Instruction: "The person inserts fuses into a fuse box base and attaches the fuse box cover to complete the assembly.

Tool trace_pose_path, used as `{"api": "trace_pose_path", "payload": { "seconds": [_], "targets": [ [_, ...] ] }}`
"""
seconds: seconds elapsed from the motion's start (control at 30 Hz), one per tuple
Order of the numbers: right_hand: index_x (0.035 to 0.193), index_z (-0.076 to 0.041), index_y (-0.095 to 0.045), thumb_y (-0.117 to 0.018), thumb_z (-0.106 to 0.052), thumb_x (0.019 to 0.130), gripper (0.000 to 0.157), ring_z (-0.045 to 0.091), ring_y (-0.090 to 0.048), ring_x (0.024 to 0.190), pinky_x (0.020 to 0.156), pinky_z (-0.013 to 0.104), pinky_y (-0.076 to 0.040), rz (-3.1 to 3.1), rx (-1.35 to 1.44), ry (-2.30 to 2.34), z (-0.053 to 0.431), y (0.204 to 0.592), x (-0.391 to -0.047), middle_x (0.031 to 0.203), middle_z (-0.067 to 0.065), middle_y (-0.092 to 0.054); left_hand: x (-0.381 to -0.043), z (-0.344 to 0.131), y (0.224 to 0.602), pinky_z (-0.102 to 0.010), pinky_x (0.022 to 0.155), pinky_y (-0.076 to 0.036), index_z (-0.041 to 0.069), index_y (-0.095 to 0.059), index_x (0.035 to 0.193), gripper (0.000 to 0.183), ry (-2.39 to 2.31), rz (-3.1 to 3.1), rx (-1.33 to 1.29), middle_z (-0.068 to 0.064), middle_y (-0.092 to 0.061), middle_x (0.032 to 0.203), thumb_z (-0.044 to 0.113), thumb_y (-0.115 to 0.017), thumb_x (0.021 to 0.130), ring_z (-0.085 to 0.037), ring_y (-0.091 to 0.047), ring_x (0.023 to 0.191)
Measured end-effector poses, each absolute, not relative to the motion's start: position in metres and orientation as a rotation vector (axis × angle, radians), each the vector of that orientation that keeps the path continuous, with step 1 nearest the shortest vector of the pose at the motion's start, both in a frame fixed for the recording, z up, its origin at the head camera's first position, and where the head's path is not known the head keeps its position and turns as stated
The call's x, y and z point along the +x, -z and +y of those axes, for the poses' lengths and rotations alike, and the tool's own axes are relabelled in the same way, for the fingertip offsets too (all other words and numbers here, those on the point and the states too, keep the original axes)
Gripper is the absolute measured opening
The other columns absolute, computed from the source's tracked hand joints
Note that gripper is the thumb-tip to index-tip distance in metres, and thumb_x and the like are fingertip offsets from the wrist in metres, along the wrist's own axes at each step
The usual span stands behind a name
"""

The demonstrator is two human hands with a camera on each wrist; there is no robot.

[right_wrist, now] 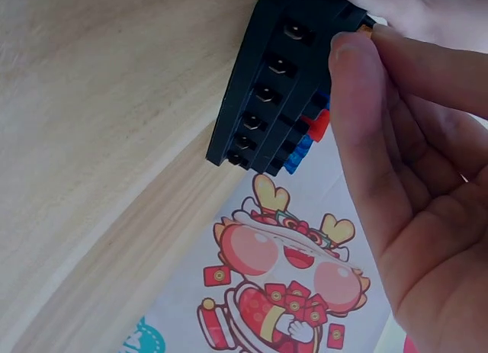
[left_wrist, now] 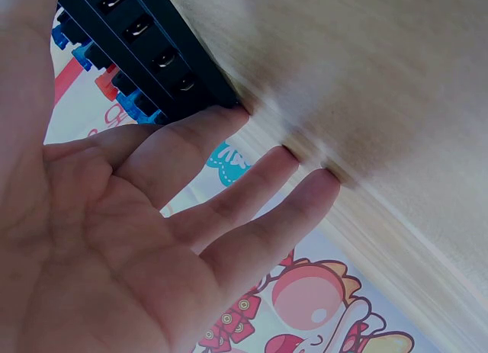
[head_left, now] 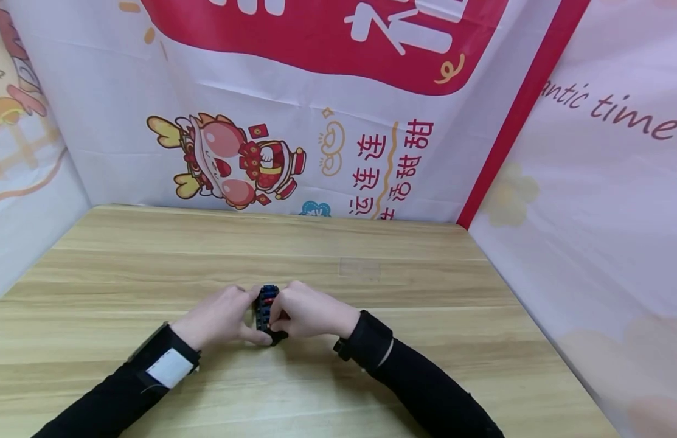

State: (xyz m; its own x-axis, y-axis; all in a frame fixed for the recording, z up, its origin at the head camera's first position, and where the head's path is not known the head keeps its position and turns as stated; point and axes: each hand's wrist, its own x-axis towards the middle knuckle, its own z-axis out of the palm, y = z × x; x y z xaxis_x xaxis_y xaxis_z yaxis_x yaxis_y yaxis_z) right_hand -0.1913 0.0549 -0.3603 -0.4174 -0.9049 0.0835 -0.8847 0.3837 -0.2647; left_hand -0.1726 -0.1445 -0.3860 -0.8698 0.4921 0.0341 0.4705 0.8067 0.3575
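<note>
A black fuse block [head_left: 263, 313] with a row of small coloured blade fuses stands on the table between both hands. My left hand [head_left: 223, 316] holds the block, index finger at its far end and thumb at the near end. The other left fingers are spread and touch the tabletop in the left wrist view. With thumb and index finger, my right hand [head_left: 308, 310] pinches a small orange fuse [right_wrist: 367, 30] at the near end of the row; the fingers mostly hide it. Blue fuses [right_wrist: 300, 153] and a red fuse [right_wrist: 320, 126] sit farther along. Screw terminals line the block's side.
The wood-grain table [head_left: 426, 292] reaches back to a printed cloth [head_left: 316, 85]. Another printed cloth [head_left: 606, 213] hangs along the right side. A clear flat patch [head_left: 360, 268] lies on the table beyond the right hand.
</note>
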Motion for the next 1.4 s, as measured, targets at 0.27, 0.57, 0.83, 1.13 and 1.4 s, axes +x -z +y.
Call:
{"api": "trace_pose_path", "payload": {
  "seconds": [0.27, 0.57, 0.83, 1.13, 1.4],
  "targets": [
    [0.079, -0.013, -0.072, -0.072, -0.013, 0.084, 0.005, -0.003, -0.051, 0.062, 0.059, 0.009, -0.039, 2.582, -1.586, 0.461, 0.0567, 0.3609, -0.1917, 0.07, -0.014, -0.058, -0.1741, -0.1429, 0.3869, -0.029, 0.058, -0.037, 0.002, -0.057, 0.118, 0.084, -0.52, 2.937, 0.798, 0.003, -0.05, 0.071, 0.063, -0.076, 0.063, -0.011, -0.045, 0.061],
    [0.072, -0.013, -0.071, -0.07, -0.005, 0.082, 0.012, -0.003, -0.047, 0.058, 0.059, 0.009, -0.038, 2.587, -1.668, 0.48, 0.0545, 0.3634, -0.1912, 0.065, -0.014, -0.056, -0.1737, -0.1431, 0.3843, -0.027, 0.056, -0.037, 0.005, -0.058, 0.112, 0.077, -0.549, 2.924, 0.8, 0.004, -0.049, 0.068, 0.061, -0.076, 0.064, -0.01, -0.043, 0.058],
    [0.068, -0.015, -0.071, -0.068, -0.002, 0.082, 0.019, -0.002, -0.039, 0.052, 0.053, 0.009, -0.034, 2.565, -1.725, 0.468, 0.0528, 0.3657, -0.1931, 0.06, -0.012, -0.051, -0.1743, -0.1451, 0.3858, -0.028, 0.055, -0.035, 0.004, -0.059, 0.113, 0.079, -0.558, 2.933, 0.804, 0.003, -0.049, 0.069, 0.064, -0.074, 0.063, -0.011, -0.043, 0.059],
    [0.07, -0.015, -0.073, -0.069, -0.002, 0.081, 0.017, -0.003, -0.04, 0.051, 0.053, 0.009, -0.035, 2.567, -1.718, 0.483, 0.0527, 0.3659, -0.1919, 0.06, -0.013, -0.053, -0.1744, -0.144, 0.3864, -0.029, 0.058, -0.037, 0.006, -0.059, 0.113, 0.078, -0.559, 2.926, 0.785, 0.002, -0.052, 0.074, 0.062, -0.075, 0.063, -0.012, -0.045, 0.062],
    [0.072, -0.015, -0.074, -0.068, -0.003, 0.083, 0.017, -0.003, -0.039, 0.049, 0.052, 0.009, -0.035, 2.566, -1.71, 0.454, 0.0516, 0.3654, -0.1911, 0.058, -0.013, -0.052, -0.1734, -0.1442, 0.386, -0.029, 0.057, -0.036, 0.005, -0.059, 0.113, 0.08, -0.564, 2.928, 0.797, 0.002, -0.051, 0.073, 0.064, -0.074, 0.062, -0.011, -0.044, 0.062]
  ]
}}
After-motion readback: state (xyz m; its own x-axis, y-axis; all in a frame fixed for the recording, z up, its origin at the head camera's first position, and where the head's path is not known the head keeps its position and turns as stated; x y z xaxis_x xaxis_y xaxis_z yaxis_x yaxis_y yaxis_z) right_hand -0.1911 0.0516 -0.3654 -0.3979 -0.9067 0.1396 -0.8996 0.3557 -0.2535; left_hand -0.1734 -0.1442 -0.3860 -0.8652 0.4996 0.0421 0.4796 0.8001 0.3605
